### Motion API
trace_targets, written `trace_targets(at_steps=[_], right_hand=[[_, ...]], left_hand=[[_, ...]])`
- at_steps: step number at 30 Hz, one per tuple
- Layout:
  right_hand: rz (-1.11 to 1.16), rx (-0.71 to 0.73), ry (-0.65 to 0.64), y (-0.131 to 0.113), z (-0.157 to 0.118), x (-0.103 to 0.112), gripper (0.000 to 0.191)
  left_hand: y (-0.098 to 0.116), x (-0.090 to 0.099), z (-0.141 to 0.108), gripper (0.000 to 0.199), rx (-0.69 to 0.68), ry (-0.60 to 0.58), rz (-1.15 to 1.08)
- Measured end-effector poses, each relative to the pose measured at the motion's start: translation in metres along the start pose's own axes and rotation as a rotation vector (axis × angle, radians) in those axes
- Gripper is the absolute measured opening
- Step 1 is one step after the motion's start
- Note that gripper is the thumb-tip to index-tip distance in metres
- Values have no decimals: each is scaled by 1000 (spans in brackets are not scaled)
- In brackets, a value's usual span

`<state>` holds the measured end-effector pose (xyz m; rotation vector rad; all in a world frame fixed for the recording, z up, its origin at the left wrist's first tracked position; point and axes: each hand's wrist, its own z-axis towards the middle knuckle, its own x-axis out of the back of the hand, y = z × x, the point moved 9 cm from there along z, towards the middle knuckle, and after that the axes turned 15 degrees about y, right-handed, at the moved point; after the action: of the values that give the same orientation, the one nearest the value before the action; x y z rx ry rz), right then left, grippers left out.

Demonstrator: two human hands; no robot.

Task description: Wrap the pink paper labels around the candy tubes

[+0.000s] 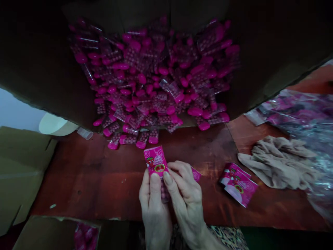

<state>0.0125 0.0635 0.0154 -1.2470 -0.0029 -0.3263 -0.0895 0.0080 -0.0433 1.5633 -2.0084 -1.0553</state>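
In the head view, the left hand point(154, 205) and the right hand point(187, 198) pinch a small pink paper card point(155, 161) with a cartoon print, held up between the thumbs and fingers. Below it, a clear packet of pink beads point(164, 192) is partly hidden by the fingers. Ahead of the hands, a heap of shiny packets point(151, 76) lies against a dark cardboard box point(33, 52). To the right of the hands, more printed cards point(238, 184) and a soft beige cloth point(278, 163) lie on the red table point(78, 180).

The single head-worn view looks forward and down from above the left hand point(154, 211) and right hand point(187, 198), close by at the bottom edge, with the counter point(78, 177) beyond them and a carton point(33, 52) farther ahead.
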Motion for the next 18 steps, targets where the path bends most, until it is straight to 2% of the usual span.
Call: trace_targets(at_steps=[3,6,10,12,14,16,18], right_hand=[[-100,234,59,-13,-6,4,19],[-183,323,48,-15,-10,2,21],[-287,220,-30,0,-19,-3,31],[-310,167,-17,8,-24,-1,44],[-293,117,9,16,-25,2,49],[-221,47,-22,22,-24,1,37],[-98,-48,-97,25,-22,-5,22]], left_hand=[[-1,-4,1,31,-11,-40,36],[-2,-10,7,26,-5,-80,42],[-3,-17,17,25,53,-95,23],[-4,-22,17,22,106,-130,-17],[-5,-29,14,21,154,-195,-73],[-7,-29,11,17,182,-210,-126],[-9,-22,12,12,186,-148,-164]])
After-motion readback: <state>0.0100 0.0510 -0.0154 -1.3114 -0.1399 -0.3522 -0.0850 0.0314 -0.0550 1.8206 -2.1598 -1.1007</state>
